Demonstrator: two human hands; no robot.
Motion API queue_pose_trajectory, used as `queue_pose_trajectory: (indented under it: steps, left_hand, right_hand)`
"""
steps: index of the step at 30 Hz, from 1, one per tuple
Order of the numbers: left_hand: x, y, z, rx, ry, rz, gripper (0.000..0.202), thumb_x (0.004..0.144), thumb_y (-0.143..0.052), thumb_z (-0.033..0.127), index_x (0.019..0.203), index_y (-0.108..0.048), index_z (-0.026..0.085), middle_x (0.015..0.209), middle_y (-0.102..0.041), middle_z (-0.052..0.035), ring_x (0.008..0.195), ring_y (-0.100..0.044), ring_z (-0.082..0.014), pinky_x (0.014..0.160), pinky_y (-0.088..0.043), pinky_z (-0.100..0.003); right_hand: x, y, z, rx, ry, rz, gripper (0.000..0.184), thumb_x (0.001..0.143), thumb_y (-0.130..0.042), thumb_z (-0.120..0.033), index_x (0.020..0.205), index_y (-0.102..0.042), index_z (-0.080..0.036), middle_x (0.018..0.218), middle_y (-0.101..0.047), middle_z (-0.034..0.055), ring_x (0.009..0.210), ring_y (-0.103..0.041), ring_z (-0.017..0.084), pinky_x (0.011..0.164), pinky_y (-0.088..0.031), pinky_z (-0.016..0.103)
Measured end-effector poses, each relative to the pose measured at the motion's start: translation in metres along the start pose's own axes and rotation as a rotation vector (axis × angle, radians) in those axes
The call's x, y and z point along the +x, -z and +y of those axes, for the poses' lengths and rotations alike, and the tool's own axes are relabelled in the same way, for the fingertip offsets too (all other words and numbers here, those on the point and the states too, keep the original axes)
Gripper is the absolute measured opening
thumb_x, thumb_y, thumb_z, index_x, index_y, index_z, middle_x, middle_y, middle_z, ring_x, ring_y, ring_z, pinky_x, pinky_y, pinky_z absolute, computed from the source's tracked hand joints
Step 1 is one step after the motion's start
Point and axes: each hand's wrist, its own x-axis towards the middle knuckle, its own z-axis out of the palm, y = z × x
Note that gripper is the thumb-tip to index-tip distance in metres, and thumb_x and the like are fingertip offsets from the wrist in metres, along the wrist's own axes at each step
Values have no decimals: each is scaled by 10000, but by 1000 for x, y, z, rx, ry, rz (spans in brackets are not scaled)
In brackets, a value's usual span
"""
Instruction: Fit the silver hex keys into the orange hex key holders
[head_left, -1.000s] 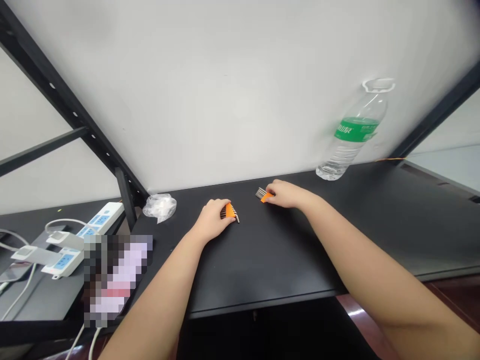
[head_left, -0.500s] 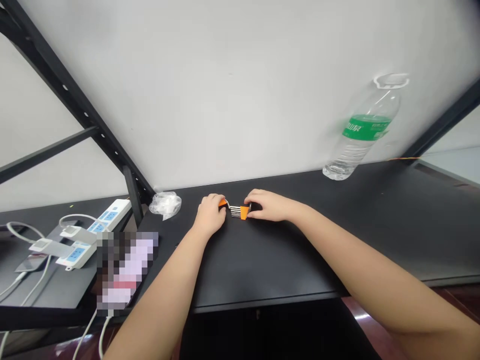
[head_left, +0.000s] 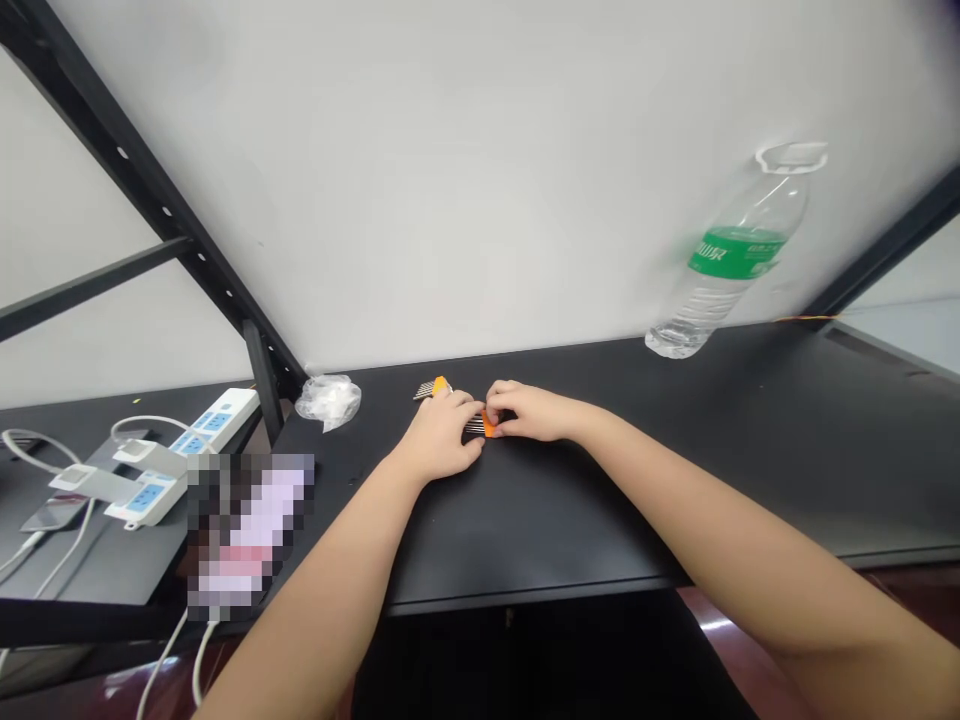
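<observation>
In front of me, an orange holder (head_left: pixel 489 424) with several thin metal rods (head_left: pixel 475 425) sticking out to its left lies low over the black table. The fingers of my right hand (head_left: pixel 529 410) pinch its orange end from the right. My left hand (head_left: pixel 442 435) is closed around the rods from the left, so they are largely covered. Just behind my left hand, a second orange piece (head_left: pixel 440 385) with similar rods (head_left: pixel 424 390) lies on the table, partly hidden by the fingers. The exact kind of tool is too small to make out.
A crumpled clear plastic bag (head_left: pixel 328 402) lies at the left by the black metal frame (head_left: pixel 259 365). A large water bottle (head_left: pixel 731 255) with a green label stands at the back right. A white power strip (head_left: pixel 217 425), cables and a blurred phone-like object (head_left: pixel 251 535) are on the left.
My left hand has let go of its orange piece, which now lies behind it, and moved right onto the rods beside my right hand. My right hand stays at the orange holder.
</observation>
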Motion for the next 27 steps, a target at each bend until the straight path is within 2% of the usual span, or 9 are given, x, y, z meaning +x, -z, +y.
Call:
queue_pose_trajectory:
  steps: [4,7,11,14,17,20,25,27]
  left_hand:
    - [0,-1,3,-12,31,-66,299,887,-714,411,1163,-699,297,1181,-661,-70,1120,-570,-294,967,-499,-449]
    - [3,-6,1,54,64,-82,322,906,-699,480,1151,-698,271,1147,-662,-75,1089,-566,-282,921,-495,-417]
    - [4,-11,8,193,87,-70,299,1035,-484,415,1099,-718,241,1065,-662,-86,1056,-558,-269,895,-457,-420]
    - [1,-6,12,174,62,-100,330,1039,-462,446,1069,-726,251,1042,-650,-80,1045,-552,-269,877,-443,-422]
    - [-4,3,8,36,26,-176,400,908,-651,595,1187,-699,312,1151,-635,-58,1075,-545,-272,903,-445,-419]
    - [-6,8,2,-38,17,-210,495,809,-759,620,1215,-685,346,1185,-626,-42,1104,-538,-279,933,-437,-425]
    - [-2,0,-2,-102,-25,-134,288,939,-649,512,1089,-729,279,1069,-657,-46,1006,-564,-237,896,-436,-381]
    - [1,-3,-2,-160,6,-89,289,1007,-542,460,1018,-732,242,1006,-669,-47,934,-578,-211,857,-441,-358]
  right_hand:
    - [1,-3,2,62,-26,-5,148,898,-672,-318,1020,-676,-234,1152,-597,56,1004,-590,209,881,-492,349]
    - [2,-3,3,71,5,-21,234,857,-663,-202,1088,-669,-236,1168,-604,58,1016,-600,209,882,-495,339]
    - [1,-2,2,19,54,-35,282,799,-641,-95,1047,-685,-220,1159,-615,72,1049,-592,227,898,-481,341]
    - [1,0,4,13,68,-35,216,830,-640,-129,1017,-699,-219,1123,-632,66,999,-598,219,880,-476,342]
    - [3,1,7,30,100,-46,143,872,-657,-203,998,-721,-227,1085,-656,57,1002,-600,220,891,-464,347]
    - [4,1,10,65,114,-61,113,895,-678,-291,981,-727,-235,1055,-673,46,1021,-603,223,911,-453,352]
    - [4,3,10,159,18,-66,186,920,-650,-377,1020,-720,-237,1065,-690,40,981,-616,215,871,-469,347]
    - [2,5,9,213,-36,-69,238,942,-622,-411,1076,-716,-239,1102,-700,44,995,-627,217,879,-478,352]
